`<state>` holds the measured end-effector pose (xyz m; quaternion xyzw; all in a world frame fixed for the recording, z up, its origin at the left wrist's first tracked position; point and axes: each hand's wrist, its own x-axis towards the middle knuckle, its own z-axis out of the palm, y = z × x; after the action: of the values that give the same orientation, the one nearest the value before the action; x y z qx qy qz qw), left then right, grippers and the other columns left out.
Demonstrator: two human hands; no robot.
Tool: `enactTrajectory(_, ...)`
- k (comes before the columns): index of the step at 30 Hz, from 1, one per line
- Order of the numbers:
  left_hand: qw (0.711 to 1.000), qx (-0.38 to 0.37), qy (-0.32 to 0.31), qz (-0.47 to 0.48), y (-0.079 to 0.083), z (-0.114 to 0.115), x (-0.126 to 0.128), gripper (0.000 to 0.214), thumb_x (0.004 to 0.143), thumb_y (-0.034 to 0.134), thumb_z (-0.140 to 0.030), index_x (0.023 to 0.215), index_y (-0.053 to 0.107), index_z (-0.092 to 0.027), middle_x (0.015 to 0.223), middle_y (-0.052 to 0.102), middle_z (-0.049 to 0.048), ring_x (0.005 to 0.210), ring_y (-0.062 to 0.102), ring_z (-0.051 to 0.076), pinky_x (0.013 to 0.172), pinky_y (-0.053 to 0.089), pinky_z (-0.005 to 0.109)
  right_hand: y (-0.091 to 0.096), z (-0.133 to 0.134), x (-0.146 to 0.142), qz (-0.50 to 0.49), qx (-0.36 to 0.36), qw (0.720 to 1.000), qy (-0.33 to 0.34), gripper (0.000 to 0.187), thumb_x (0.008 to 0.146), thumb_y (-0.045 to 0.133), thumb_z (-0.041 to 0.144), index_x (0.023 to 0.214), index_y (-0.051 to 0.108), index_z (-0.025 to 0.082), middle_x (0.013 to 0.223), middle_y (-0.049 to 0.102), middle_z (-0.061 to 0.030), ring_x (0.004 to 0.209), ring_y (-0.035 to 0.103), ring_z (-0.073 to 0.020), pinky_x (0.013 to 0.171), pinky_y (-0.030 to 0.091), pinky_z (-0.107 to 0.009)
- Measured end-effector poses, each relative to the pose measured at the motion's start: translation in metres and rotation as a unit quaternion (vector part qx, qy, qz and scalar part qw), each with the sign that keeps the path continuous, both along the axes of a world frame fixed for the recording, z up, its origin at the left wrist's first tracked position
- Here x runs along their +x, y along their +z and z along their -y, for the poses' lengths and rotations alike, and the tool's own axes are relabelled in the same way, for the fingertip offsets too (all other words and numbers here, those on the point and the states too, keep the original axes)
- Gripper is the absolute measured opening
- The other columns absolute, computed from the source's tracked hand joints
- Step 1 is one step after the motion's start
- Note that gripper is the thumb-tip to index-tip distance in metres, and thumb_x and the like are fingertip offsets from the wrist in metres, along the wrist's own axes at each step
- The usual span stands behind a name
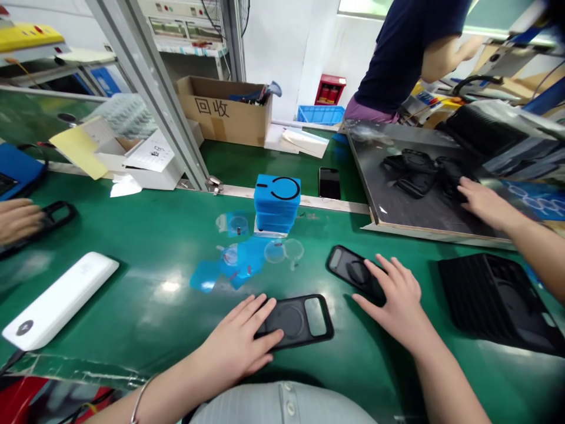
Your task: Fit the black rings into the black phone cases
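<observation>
Flat on the green table lies a black phone case (pixel 295 321) with a wide camera cutout and a round ring mark. My left hand (pixel 241 335) grips its left end, the thumb on its face and the fingers along the upper edge. My right hand (pixel 395 297) has its fingers spread over the lower right end of a second, smaller-looking black phone case (pixel 353 268) with a raised ring; its covered end is hidden. Beyond my hands stands a stack of blue film sheets (pixel 278 203), the top one bearing a black ring and a short bar.
Peeled blue film (pixel 253 259) and clear discs lie mid-table. A white device (pixel 62 297) is at left, a stack of black cases (pixel 498 300) at right. Other people's hands (pixel 488 203) reach in at both sides. A metal post (pixel 152 82) rises behind.
</observation>
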<state>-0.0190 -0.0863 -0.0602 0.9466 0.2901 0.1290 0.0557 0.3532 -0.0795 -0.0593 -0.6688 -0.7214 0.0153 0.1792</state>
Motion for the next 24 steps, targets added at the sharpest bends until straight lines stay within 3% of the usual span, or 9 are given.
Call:
enactTrajectory(2,1.000,-0.004,0.005,0.008,0.002,0.001,0.000,0.036,0.087,0.067,-0.044,0.121,0.067,-0.033,0.146,0.053,0.0112,0.133,0.050,0.033,0.106,0.046,0.047,-0.008,-0.003,0.017,0.002,-0.036,0.999,-0.007,0.069,0.087,0.059,0.056,0.145,0.042,0.025,0.147,0.049,-0.0155,0.139,0.039,-0.0420,0.110,0.030,-0.065)
enactTrajectory(6,1.000,-0.023,-0.003,0.005,0.009,-0.006,0.003,0.036,0.088,0.066,-0.041,0.124,0.067,-0.032,0.148,0.051,0.0114,0.136,0.048,0.033,0.109,0.044,0.049,-0.013,-0.001,0.024,-0.066,-0.035,0.997,-0.008,0.069,0.085,0.062,0.055,0.142,0.043,0.021,0.135,0.057,-0.0175,0.126,0.053,-0.0374,0.103,0.044,-0.055)
enactTrajectory(9,0.999,-0.041,-0.022,0.006,0.014,-0.015,0.006,0.037,0.089,0.065,-0.037,0.125,0.066,-0.034,0.150,0.049,0.0107,0.138,0.046,0.032,0.113,0.039,0.052,-0.002,0.006,0.009,-0.130,-0.017,0.991,-0.003,0.068,0.085,0.065,0.050,0.143,0.041,0.024,0.139,0.053,-0.0159,0.129,0.051,-0.0349,0.104,0.046,-0.052)
enactTrajectory(12,0.998,-0.032,-0.051,0.014,0.019,-0.024,0.004,0.034,0.089,0.064,-0.033,0.123,0.066,-0.034,0.148,0.051,0.0094,0.139,0.044,0.032,0.114,0.033,0.057,0.013,0.016,-0.014,-0.159,-0.038,0.984,0.067,0.069,0.084,0.068,0.043,0.145,0.039,0.027,0.142,0.051,-0.0134,0.134,0.046,-0.0337,0.108,0.043,-0.053)
enactTrajectory(14,0.996,0.016,-0.051,0.078,0.027,-0.029,-0.002,0.027,0.088,0.064,-0.033,0.114,0.068,-0.032,0.137,0.061,0.0081,0.133,0.051,0.029,0.116,0.030,0.058,0.020,0.020,-0.032,-0.147,-0.069,0.979,0.121,0.072,0.083,0.070,0.040,0.146,0.037,0.028,0.143,0.051,-0.0123,0.139,0.041,-0.0353,0.109,0.042,-0.056)
enactTrajectory(17,0.974,0.115,0.019,0.194,0.055,-0.047,-0.016,0.022,0.086,0.062,-0.022,0.107,0.066,-0.027,0.112,0.071,0.0058,0.116,0.061,0.024,0.114,0.033,0.052,0.026,0.020,-0.059,-0.132,-0.104,0.969,0.181,0.074,0.081,0.072,0.035,0.146,0.038,0.029,0.144,0.051,-0.0113,0.141,0.036,-0.0362,0.110,0.040,-0.059)
enactTrajectory(20,0.949,0.168,0.141,0.228,0.099,-0.080,-0.022,0.027,0.087,0.059,-0.016,0.112,0.064,-0.025,0.107,0.071,0.0047,0.105,0.064,0.023,0.105,0.043,0.047,0.029,0.015,-0.081,-0.120,-0.129,0.959,0.223,0.074,0.075,0.076,0.031,0.142,0.045,0.028,0.139,0.055,-0.0107,0.137,0.041,-0.0366,0.114,0.031,-0.063)
enactTrajectory(22,0.942,0.124,0.224,0.217,0.128,-0.107,-0.018,0.031,0.090,0.056,-0.028,0.119,0.064,-0.023,0.115,0.070,0.0065,0.110,0.063,0.026,0.102,0.045,0.045,0.030,0.014,-0.090,-0.110,-0.155,0.955,0.229,0.074,0.071,0.077,0.029,0.140,0.050,0.029,0.137,0.056,-0.0106,0.135,0.044,-0.0374,0.114,0.030,-0.064)
enactTrajectory(24,0.936,0.002,0.277,0.217,0.148,-0.134,-0.010,0.043,0.091,0.052,-0.040,0.129,0.061,-0.022,0.127,0.066,0.0084,0.116,0.060,0.028,0.103,0.045,0.044,0.029,0.015,-0.091,-0.111,-0.181,0.954,0.210,0.073,0.071,0.076,0.030,0.140,0.051,0.029,0.139,0.056,-0.0105,0.135,0.043,-0.0380,0.112,0.035,-0.061)
